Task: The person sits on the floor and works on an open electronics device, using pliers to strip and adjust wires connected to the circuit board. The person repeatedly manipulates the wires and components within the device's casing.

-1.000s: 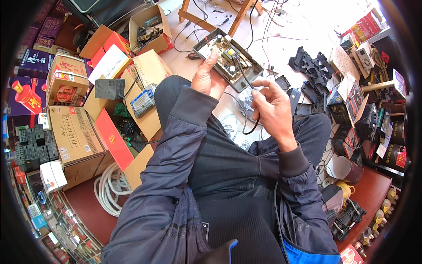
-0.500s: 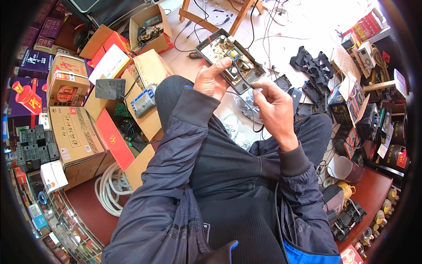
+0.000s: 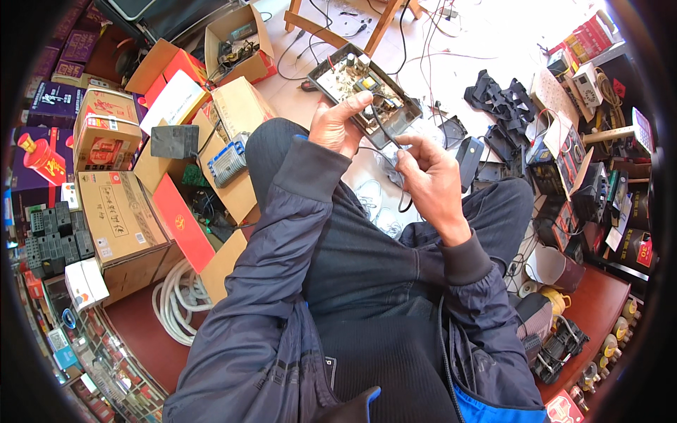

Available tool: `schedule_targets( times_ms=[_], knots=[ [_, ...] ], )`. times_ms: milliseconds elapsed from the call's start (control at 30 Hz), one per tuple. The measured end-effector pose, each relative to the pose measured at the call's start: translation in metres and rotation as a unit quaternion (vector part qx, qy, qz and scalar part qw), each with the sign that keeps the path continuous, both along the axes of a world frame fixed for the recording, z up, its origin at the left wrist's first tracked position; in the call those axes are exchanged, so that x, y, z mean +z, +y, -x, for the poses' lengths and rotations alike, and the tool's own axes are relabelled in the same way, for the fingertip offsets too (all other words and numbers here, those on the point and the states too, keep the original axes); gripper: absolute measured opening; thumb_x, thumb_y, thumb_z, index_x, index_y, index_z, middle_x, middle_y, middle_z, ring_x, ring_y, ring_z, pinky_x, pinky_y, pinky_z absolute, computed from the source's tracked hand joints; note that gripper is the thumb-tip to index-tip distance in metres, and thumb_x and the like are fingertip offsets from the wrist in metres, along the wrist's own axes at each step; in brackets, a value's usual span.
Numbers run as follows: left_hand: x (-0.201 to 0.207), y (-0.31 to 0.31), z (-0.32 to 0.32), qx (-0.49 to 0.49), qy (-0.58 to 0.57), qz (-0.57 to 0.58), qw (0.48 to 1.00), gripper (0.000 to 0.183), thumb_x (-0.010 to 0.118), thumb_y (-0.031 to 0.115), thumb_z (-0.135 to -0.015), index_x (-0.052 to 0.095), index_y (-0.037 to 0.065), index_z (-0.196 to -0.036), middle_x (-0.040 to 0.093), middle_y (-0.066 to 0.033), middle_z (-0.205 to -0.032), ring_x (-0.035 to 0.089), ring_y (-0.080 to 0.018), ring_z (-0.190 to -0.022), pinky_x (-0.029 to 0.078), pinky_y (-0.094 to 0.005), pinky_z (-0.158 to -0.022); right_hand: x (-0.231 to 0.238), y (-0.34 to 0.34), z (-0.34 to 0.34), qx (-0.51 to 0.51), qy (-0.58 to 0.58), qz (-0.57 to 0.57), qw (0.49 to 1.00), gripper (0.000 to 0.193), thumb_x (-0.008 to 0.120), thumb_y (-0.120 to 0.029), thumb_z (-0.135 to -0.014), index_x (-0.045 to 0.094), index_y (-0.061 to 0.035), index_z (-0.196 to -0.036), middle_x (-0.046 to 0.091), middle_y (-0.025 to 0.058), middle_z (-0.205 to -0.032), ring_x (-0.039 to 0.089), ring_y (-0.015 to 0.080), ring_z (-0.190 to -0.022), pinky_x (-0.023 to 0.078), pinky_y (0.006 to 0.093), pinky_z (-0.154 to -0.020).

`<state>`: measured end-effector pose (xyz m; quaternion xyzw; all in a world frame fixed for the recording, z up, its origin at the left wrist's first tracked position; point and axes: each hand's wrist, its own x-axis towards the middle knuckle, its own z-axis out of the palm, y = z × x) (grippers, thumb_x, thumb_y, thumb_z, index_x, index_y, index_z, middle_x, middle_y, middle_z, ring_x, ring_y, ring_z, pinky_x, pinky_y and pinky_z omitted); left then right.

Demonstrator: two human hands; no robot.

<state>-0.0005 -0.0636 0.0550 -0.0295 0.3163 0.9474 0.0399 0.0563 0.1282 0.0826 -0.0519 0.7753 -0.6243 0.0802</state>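
An opened black power adapter case (image 3: 402,121) with a circuit board (image 3: 347,82) inside is held up beyond my knees. My left hand (image 3: 337,127) grips its near edge, thumb laid over the rim and fingers underneath. From the case runs a black cable (image 3: 383,134), which my right hand (image 3: 429,173) pinches between thumb and forefinger just off the near right corner. The loose part of the cable hangs in a loop below my fingers.
Open cardboard boxes (image 3: 240,106) with electronic parts stand at my left, near a coil of white hose (image 3: 176,303). Black plastic pieces (image 3: 497,106) and loose wires lie on the floor at right. A wooden stool's legs (image 3: 381,28) stand ahead.
The case has shifted slightly left and toward me in my left hand. My right hand has moved a little left and down, still pinching the cable.
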Motion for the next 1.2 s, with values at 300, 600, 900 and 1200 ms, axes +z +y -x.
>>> schedule_targets(
  times_ms=[300, 600, 900, 1200],
  knots=[
    [-0.004, 0.0, 0.002, 0.006, -0.011, 0.001, 1.0, 0.043, 0.077, 0.005, -0.09, 0.059, 0.002, -0.13, 0.07, -0.0083, -0.117, 0.069, -0.0225, -0.11, 0.058, -0.0437, -0.1, 0.003, 0.001, 0.003, -0.013, -0.07, 0.048, 0.996, 0.017, 0.065, -0.006, -0.095, 0.066, 0.0036, -0.109, 0.071, 0.0065, -0.079, 0.062, 0.0072, -0.061, 0.049, 0.0241, -0.055],
    [-0.004, 0.001, 0.001, -0.005, -0.002, -0.004, 1.0, 0.043, 0.076, 0.003, -0.091, 0.058, 0.004, -0.129, 0.07, -0.0083, -0.118, 0.069, -0.0232, -0.111, 0.058, -0.0445, -0.1, -0.001, 0.001, 0.005, 0.002, -0.085, 0.081, 0.993, 0.013, 0.069, -0.008, -0.097, 0.066, 0.0031, -0.104, 0.07, 0.0058, -0.079, 0.061, 0.0079, -0.057, 0.049, 0.0235, -0.051],
    [-0.009, -0.012, 0.013, -0.007, 0.015, -0.013, 1.0, 0.046, 0.073, 0.016, -0.097, 0.056, 0.004, -0.138, 0.067, -0.011, -0.132, 0.064, -0.0284, -0.123, 0.047, -0.0494, -0.112, 0.008, 0.014, 0.007, 0.013, -0.074, 0.082, 0.994, 0.02, 0.068, -0.011, -0.101, 0.069, 0.0015, -0.117, 0.071, 0.0041, -0.085, 0.058, 0.005, -0.061, 0.044, 0.0193, -0.056],
    [0.066, -0.047, 0.048, -0.012, 0.097, 0.018, 0.995, 0.054, 0.059, 0.034, -0.106, 0.048, 0.005, -0.15, 0.063, -0.0149, -0.142, 0.061, -0.0318, -0.13, 0.048, -0.0508, -0.112, 0.068, 0.027, 0.03, 0.061, 0.076, 0.093, 0.991, 0.03, 0.068, -0.007, -0.099, 0.071, 0.0004, -0.127, 0.074, 0.0062, -0.099, 0.063, 0.0065, -0.076, 0.052, 0.0208, -0.069]
  ],
)
